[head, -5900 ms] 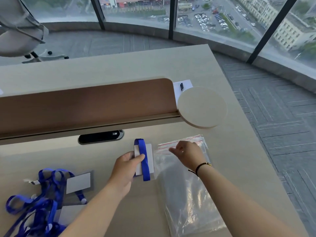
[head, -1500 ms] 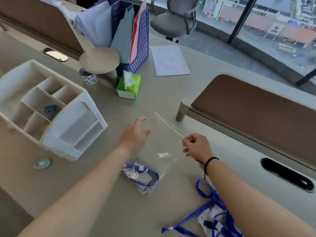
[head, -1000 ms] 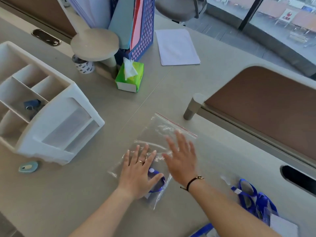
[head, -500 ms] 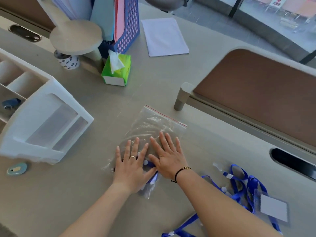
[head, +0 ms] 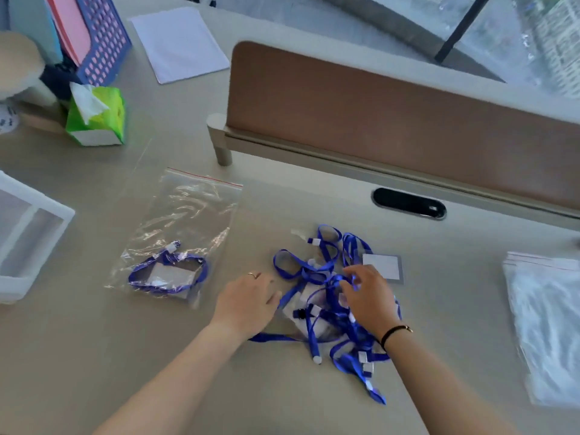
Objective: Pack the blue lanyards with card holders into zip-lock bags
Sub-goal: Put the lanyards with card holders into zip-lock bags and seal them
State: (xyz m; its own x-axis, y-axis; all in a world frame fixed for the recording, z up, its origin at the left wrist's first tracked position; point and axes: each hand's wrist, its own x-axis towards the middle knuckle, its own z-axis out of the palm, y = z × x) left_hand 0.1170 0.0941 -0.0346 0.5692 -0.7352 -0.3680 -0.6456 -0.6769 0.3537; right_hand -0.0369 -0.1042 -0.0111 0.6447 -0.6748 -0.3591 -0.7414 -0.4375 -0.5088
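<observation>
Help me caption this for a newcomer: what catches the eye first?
The tangle of blue lanyards at centre, with the left hand and right hand reaching into it. To its left lies a packed zip-lock bag; a stack of empty bags waits at right.

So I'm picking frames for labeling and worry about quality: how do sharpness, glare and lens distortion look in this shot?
Head view: soft even daylight, faint shadows. The packed zip-lock bag shows bright creases of glare, yet the lanyard inside stays readable. The right hand over the lanyard pile has slightly blurred fingertips; the left hand is sharper. Wide-angle bending curves the desk divider, and the window area is washed out.
</observation>
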